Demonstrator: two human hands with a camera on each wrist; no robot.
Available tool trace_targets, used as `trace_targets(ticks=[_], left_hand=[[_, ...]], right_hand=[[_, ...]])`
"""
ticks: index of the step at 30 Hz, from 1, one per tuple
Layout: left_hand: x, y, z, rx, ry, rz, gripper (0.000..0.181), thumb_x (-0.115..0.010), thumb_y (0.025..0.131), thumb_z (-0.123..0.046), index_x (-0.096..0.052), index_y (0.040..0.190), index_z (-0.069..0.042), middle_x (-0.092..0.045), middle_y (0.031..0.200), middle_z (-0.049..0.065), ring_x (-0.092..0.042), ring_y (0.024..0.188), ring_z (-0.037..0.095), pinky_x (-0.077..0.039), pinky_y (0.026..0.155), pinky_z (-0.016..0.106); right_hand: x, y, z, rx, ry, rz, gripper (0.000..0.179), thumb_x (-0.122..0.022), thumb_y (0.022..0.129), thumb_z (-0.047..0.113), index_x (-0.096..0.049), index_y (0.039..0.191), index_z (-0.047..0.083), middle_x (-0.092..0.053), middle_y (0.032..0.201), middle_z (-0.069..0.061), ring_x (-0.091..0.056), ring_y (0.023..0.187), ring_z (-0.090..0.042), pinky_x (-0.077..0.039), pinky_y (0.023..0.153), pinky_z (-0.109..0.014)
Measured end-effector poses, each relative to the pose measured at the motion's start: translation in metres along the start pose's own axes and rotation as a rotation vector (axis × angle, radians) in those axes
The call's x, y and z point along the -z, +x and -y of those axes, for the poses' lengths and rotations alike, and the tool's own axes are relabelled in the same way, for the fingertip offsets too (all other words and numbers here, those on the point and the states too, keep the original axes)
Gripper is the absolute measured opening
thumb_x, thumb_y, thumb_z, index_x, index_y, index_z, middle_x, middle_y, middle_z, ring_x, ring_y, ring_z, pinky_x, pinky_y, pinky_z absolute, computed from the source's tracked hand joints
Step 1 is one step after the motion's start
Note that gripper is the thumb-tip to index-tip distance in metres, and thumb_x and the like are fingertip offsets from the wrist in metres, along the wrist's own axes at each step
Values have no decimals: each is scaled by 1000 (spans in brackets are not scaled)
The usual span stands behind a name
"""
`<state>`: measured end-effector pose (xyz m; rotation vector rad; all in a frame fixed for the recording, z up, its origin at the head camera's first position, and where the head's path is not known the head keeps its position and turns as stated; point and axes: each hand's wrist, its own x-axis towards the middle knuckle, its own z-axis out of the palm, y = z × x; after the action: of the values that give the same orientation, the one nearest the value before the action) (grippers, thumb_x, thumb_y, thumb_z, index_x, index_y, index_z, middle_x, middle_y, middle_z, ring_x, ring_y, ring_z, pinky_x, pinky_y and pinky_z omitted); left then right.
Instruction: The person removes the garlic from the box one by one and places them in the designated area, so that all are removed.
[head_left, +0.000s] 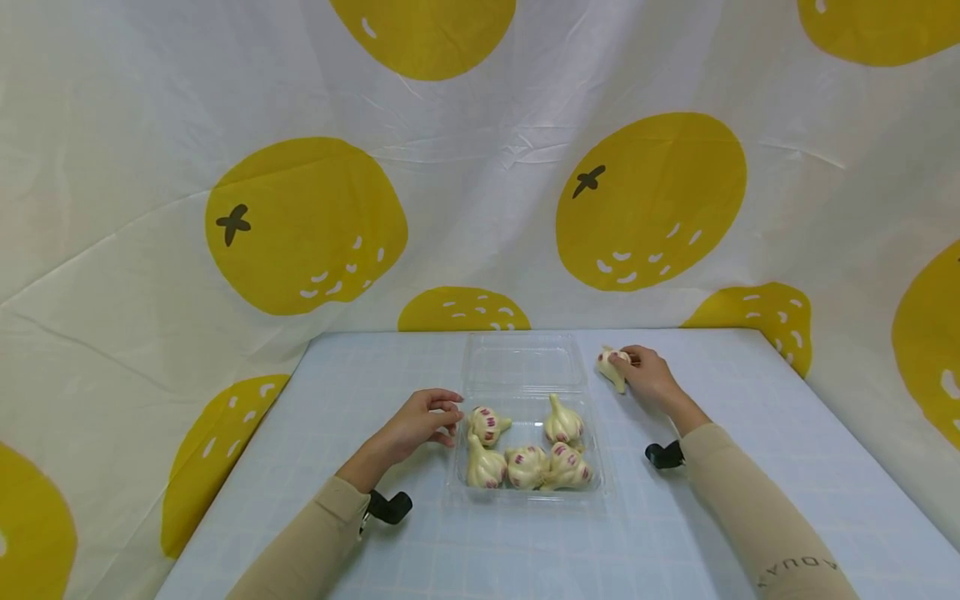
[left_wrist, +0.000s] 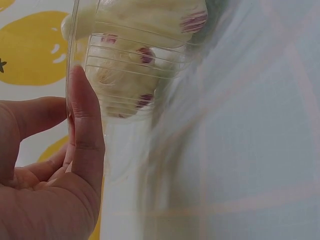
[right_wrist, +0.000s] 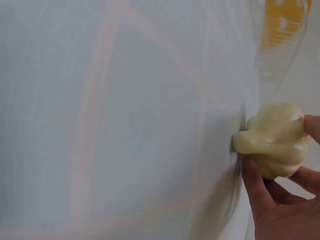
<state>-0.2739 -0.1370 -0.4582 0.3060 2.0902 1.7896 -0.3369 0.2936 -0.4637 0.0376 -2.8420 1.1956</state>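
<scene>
A clear plastic clamshell container [head_left: 525,497] lies with its lid [head_left: 525,363] folded back on the table. Several garlic bulbs [head_left: 527,467] with purple streaks sit in its base, mostly along the left and front sides. At the left rim, my left hand [head_left: 420,423] pinches the container's edge between thumb and index finger [left_wrist: 86,117]. My right hand [head_left: 651,377] holds another garlic bulb [right_wrist: 275,137] by thumb and fingertips, right of the lid. That bulb's stem end is right at the tabletop in the right wrist view.
A pale blue checked cloth [head_left: 360,533] covers the table. Behind and beside it hangs a white curtain [head_left: 480,200] printed with large yellow fruit. Black wrist devices [head_left: 390,507] are strapped at both sleeves.
</scene>
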Motion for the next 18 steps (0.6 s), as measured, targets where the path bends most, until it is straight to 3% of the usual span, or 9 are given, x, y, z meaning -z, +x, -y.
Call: trace_targets(ticks=[18], left_hand=[[-1, -2, -4, 12, 12, -8, 43, -65, 101, -7, -51, 138, 12, -59, 94, 8, -60, 76, 17, -59, 63, 28]], right_hand=[[-3, -1, -1, -24, 19, 14, 56, -54, 107, 39, -48, 140, -6, -52, 139, -33, -52, 125, -44, -43, 107, -57]])
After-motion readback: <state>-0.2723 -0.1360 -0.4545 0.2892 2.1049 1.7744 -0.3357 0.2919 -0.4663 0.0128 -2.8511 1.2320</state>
